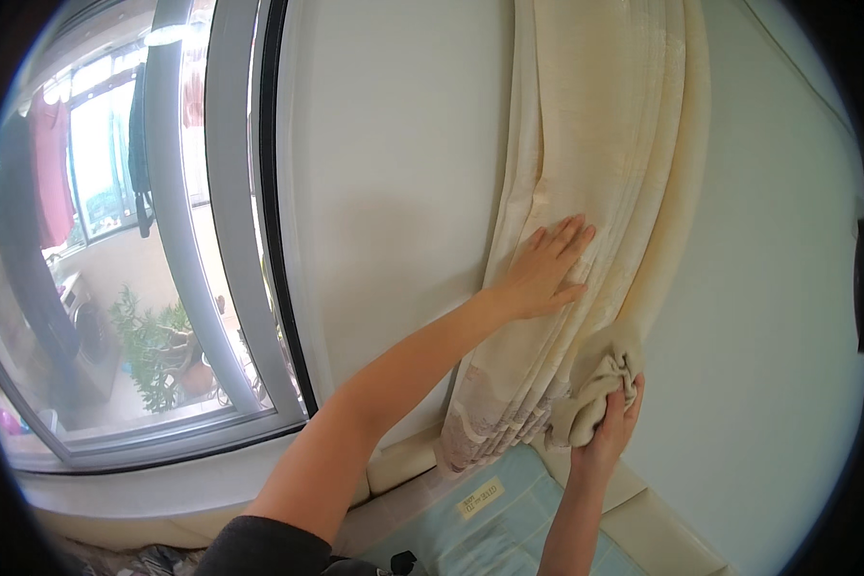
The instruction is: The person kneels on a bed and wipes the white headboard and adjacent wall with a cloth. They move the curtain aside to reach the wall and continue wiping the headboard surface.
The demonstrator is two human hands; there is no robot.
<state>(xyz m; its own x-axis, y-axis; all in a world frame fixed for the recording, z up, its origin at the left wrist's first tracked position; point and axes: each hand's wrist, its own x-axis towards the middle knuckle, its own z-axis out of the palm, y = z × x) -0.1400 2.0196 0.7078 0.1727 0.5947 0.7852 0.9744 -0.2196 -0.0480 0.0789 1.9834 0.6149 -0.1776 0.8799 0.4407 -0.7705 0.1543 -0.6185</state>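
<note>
A long cream curtain [597, 108] hangs in gathered folds against the wall, with a brownish pattern near its lower edge. My left hand [547, 273] lies spread against the front of the folds, fingers apart and holding nothing. Lower and to the right, my right hand [612, 425] grips a bunched beige cloth [597, 381], which rests at the curtain's right edge. The cloth covers part of the curtain there. Whether it is a separate cloth or a curtain tie, I cannot tell.
A sliding window [230, 216] at left shows a balcony with hanging clothes, a potted plant [158, 353] and a washing machine [93, 331]. Below the curtain lie a light blue bedspread [489, 533] and cream padded edging [648, 525]. A dark object is mounted at far right.
</note>
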